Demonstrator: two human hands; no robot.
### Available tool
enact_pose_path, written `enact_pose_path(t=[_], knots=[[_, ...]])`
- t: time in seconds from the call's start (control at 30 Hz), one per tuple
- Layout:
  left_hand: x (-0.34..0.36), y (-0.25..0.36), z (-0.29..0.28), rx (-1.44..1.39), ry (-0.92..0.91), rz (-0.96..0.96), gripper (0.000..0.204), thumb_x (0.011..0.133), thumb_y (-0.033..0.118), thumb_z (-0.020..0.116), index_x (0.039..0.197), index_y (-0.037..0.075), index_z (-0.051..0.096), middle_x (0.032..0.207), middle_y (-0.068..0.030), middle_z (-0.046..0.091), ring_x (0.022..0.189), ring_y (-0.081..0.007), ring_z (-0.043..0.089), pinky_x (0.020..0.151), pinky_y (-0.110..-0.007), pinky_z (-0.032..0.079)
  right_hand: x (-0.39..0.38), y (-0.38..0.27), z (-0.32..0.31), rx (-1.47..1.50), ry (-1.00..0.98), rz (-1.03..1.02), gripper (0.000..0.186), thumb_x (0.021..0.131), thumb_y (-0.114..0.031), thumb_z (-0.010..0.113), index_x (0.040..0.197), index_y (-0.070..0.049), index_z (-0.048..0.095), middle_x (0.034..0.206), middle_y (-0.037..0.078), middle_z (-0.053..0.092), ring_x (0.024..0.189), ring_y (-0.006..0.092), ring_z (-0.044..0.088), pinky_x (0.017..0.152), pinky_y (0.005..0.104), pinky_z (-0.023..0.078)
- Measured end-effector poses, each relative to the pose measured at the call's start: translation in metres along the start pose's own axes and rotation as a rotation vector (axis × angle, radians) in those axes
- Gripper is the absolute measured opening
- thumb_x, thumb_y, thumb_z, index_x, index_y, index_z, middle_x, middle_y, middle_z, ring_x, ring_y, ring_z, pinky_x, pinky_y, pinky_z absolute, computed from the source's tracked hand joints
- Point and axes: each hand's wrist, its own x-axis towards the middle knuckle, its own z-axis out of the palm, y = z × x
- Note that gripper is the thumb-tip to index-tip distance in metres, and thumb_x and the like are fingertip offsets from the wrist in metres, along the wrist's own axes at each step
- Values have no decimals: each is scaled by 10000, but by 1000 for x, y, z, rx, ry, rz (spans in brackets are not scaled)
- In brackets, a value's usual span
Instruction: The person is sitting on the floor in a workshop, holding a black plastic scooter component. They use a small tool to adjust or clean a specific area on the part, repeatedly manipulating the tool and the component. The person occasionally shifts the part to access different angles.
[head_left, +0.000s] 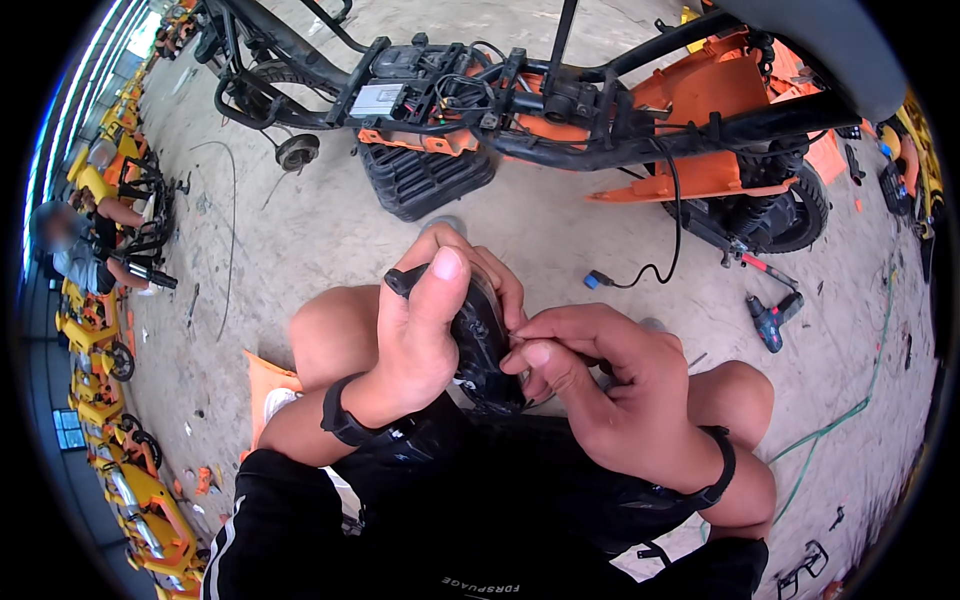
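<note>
A glossy black rounded part (482, 345), like a small scooter housing, is held above my lap. My left hand (420, 320) wraps round it, thumb along its upper side and fingers behind its far edge. At the part's right edge, my right hand (625, 385) has thumb and forefinger pinched together. Whatever sits between those fingertips is too small to make out. Ahead stands a stripped scooter frame (640, 145) in black tube with orange panels, propped over a black plastic crate (425, 185). From it a black cable with a blue connector (597, 280) hangs down to the floor.
A cordless drill (771, 320) and a red-handled tool (768, 266) lie on the concrete at right, near a green cord (835, 425). An orange panel (268, 380) lies by my left knee. Another person (85, 262) sits at far left beside yellow scooters (140, 500).
</note>
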Motion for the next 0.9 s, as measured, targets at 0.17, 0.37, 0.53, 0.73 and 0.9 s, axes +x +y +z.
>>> enact_pose_path(t=[0.17,0.37,0.53,0.73,0.9], knots=[[-2,0,-2,-53,-27,52,404,1004,404,465,870,25,423,739,-193,599,653,-178,568,628,-302,496,4,0,0,-241,-2,-241,156,813,2,711,964,-9,675,773,110,689,594,190,669,521,280,512],[-6,0,1,-8,-25,121,417,984,414,517,903,15,425,777,-193,607,662,-177,581,616,-301,502,5,5,6,-363,29,-427,159,775,2,718,921,-23,659,712,87,643,557,206,629,480,303,479],[-6,0,4,22,-17,174,423,966,413,560,914,16,426,776,-189,606,621,-166,573,569,-288,498,1,-7,6,-659,27,-495,154,765,19,730,905,-27,683,649,84,627,504,201,608,459,290,464],[-8,-3,1,46,-31,261,432,957,415,570,926,8,428,764,-197,605,599,-166,567,554,-286,498,1,-7,6,-419,-49,-401,112,817,-3,713,912,7,656,656,84,625,505,153,596,451,255,444],[-9,-4,3,76,-26,349,427,954,406,578,938,4,434,774,-212,611,609,-165,567,558,-287,491,-2,-16,6,204,-148,247,54,899,-19,634,932,19,615,699,73,625,563,113,576,482,239,445]])
